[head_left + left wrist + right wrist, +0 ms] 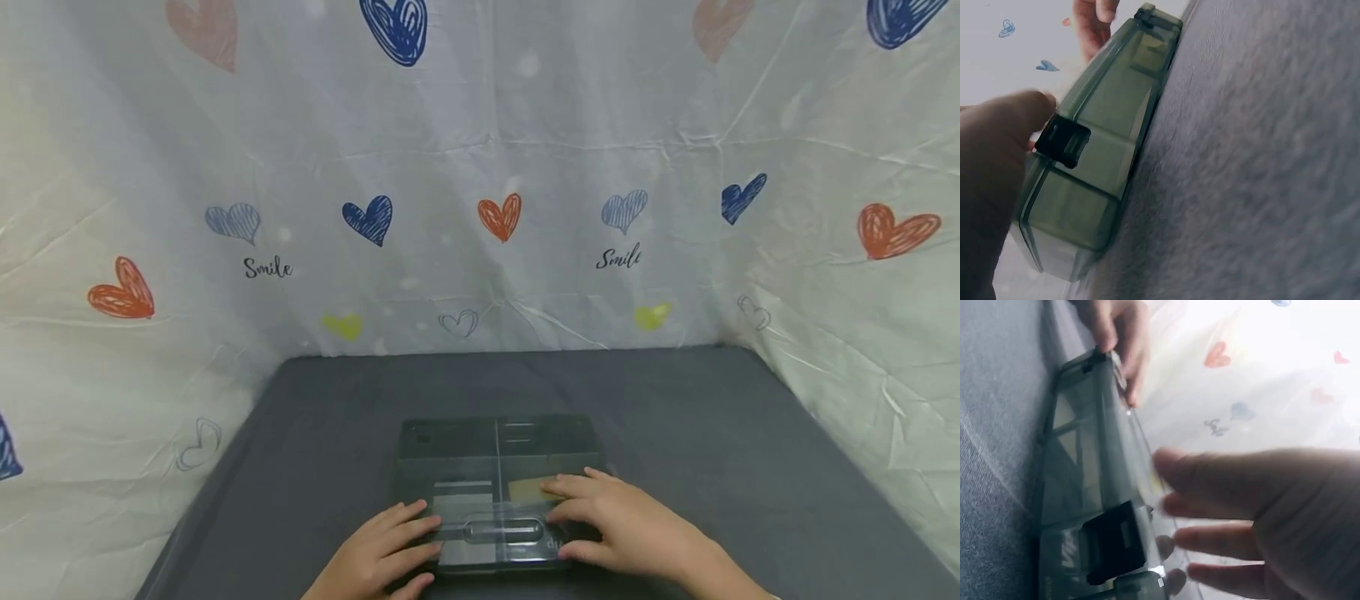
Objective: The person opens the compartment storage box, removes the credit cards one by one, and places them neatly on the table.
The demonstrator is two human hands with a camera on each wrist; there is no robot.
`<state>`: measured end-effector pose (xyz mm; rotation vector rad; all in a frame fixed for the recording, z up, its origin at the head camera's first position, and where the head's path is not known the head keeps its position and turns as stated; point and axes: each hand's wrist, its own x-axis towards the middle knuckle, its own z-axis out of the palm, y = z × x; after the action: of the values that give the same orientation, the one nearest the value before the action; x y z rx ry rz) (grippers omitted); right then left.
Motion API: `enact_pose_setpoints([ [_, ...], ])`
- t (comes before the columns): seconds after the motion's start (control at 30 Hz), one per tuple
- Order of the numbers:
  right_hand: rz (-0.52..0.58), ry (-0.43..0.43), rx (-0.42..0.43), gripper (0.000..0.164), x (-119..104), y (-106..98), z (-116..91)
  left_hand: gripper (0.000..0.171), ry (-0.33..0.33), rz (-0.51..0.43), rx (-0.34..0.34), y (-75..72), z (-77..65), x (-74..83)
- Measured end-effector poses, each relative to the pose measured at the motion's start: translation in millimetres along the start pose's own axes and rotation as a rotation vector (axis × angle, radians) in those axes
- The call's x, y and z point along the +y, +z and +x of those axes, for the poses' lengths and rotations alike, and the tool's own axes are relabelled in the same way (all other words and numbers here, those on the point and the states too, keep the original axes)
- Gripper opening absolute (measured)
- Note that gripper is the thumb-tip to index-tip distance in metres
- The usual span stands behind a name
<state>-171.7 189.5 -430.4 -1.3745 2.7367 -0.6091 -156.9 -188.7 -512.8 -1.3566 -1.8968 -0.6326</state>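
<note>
A see-through dark green plastic case (450, 442) with a clear lid lies flat before me. My left hand (381, 552) rests spread fingers on the lid's left front part. On the right side, my right hand (626, 525) has its fingers spread over the lid's edge. Through the lid show a tan piece (527, 490) and pale strips. The left wrist view has a black latch (1063, 142) on the case's front, close to my left thumb. Another black latch (1116, 544) appears in the right wrist view, near my right fingers.
The case stands on a table with a dark grey cloth (337, 417). Behind and at both sides hangs a white curtain (435, 275) printed with hearts and the word Smile. A moulded handle (504, 531) lies along the case's front.
</note>
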Motion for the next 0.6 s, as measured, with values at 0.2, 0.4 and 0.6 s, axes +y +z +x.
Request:
enact_pose_setpoints([
  [0.2,-0.082,-0.065,0.081,0.018,-5.2,-0.6,-7.1,0.026,0.02,-0.042,0.028,1.7,-4.9,2.3],
  [0.4,0.011,0.04,-0.055,0.027,-12.6,-0.7,-10.7,0.011,0.017,-0.057,0.042,0.9,-3.4,6.5],
  [0.6,-0.044,0.1,-0.09,0.04,-15.9,4.6,-7.7,0.009,0.014,-0.037,0.021,4.6,-1.0,5.0],
])
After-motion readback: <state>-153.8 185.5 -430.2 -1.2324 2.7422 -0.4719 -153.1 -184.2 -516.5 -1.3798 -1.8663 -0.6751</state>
